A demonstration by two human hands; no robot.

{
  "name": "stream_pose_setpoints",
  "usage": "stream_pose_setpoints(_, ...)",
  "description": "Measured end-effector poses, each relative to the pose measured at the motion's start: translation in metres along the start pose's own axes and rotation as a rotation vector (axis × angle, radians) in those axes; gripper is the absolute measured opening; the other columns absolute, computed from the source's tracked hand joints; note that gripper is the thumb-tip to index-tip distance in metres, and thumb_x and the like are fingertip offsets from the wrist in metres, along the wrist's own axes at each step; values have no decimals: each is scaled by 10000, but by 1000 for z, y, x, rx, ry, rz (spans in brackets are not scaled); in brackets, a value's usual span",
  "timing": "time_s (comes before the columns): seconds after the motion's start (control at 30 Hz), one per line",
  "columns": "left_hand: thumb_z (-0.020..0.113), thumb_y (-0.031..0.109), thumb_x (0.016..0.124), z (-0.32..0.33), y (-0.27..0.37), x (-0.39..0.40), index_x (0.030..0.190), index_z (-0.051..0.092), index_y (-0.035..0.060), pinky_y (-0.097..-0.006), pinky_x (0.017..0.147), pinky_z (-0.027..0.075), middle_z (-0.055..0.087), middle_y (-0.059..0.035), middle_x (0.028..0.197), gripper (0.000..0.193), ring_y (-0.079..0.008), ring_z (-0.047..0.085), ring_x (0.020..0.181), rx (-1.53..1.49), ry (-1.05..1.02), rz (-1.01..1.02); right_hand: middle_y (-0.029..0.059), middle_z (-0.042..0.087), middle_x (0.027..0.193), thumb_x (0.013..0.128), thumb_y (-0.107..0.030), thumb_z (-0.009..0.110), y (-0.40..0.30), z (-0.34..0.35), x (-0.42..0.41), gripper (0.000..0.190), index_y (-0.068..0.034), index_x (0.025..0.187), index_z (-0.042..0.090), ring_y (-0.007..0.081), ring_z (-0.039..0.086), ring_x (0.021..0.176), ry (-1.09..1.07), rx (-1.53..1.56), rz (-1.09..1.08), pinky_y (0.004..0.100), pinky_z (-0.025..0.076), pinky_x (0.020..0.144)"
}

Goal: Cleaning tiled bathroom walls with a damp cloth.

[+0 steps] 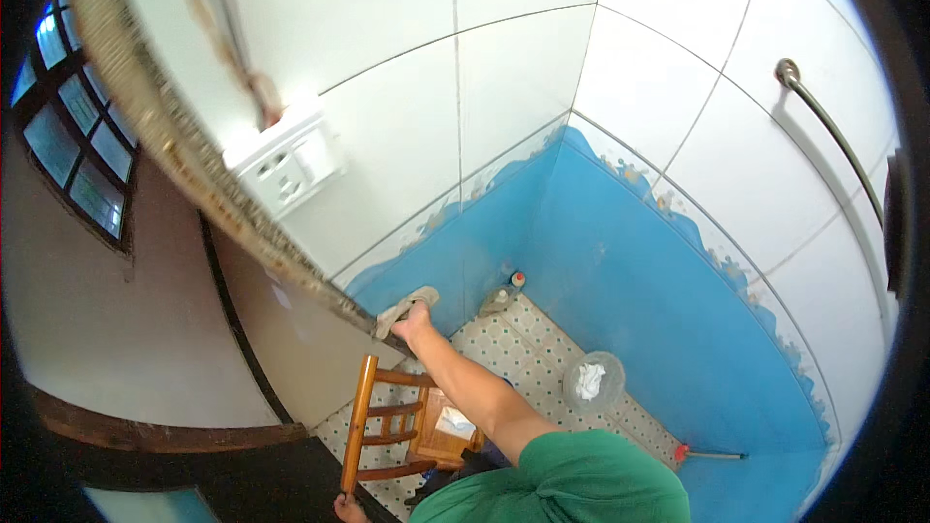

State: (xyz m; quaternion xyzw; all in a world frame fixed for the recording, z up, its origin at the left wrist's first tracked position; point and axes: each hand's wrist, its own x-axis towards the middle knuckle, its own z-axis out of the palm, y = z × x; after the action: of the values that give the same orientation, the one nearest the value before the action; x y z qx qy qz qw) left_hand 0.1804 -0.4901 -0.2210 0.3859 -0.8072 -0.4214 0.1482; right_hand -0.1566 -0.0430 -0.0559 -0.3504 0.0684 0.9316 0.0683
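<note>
My right hand (414, 322) presses a pale, crumpled cloth (401, 311) against the blue lower tiles (450, 261), close to the wall's rough left edge. That arm reaches across from a green sleeve. At the bottom of the view, my left hand (351, 508) grips the end of a post on a wooden chair (358, 421); only part of this hand shows. On the chair's seat (436, 443) lies a white and bluish item that I cannot make out. My arm and shirt hide part of the chair.
A socket plate (290, 167) with a hanging cable (232, 36) is on the white tiles. Bottles (501, 298) stand in the floor corner. Along the right wall are a bin (614, 385) holding white paper, a red-ended stick (712, 455) and a metal rail (832, 127).
</note>
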Motion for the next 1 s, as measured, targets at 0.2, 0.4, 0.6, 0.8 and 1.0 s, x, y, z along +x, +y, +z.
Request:
stream_pose_setpoints(0.2,541,237,955,-83,75,-111,1046,605,89,-348,650,466,545,-55,781,185,-170,458,660,-229,-630,-521,273,313,1446,935,-584,213,-209,35,48,759,12,1396,311,520,272,1295,340,-245,127,729,111,992)
stream_pose_setpoints(0.4,564,219,948,-69,179,-221,963,623,101,-330,591,465,532,-38,735,132,-158,451,610,-320,-623,-436,271,253,1483,958,-450,305,-424,70,88,676,-30,1474,186,366,221,1386,84,-198,-521,537,74,1130)
stream_pose_setpoints(0.6,575,201,943,-77,186,-253,926,622,107,-310,560,454,518,-27,709,108,-144,438,587,-310,-586,-476,120,455,1377,929,-326,310,-225,-5,94,491,-55,1312,456,323,440,1238,284,-185,-113,487,333,1055)
stream_pose_setpoints(0.8,604,146,907,-3,191,-205,950,565,5,-324,604,550,630,-88,729,153,-191,633,627,-76,-522,-560,109,423,1407,937,-535,314,1,-41,35,632,-69,1355,399,329,407,1249,209,-68,387,556,270,1050)
stream_pose_setpoints(1.0,581,164,935,-28,144,-224,840,567,111,-278,566,450,490,7,691,110,-133,442,589,-397,-760,-374,166,161,1533,902,-648,216,-146,3,73,808,-73,1470,202,447,194,1353,409,-167,386,690,59,1015)
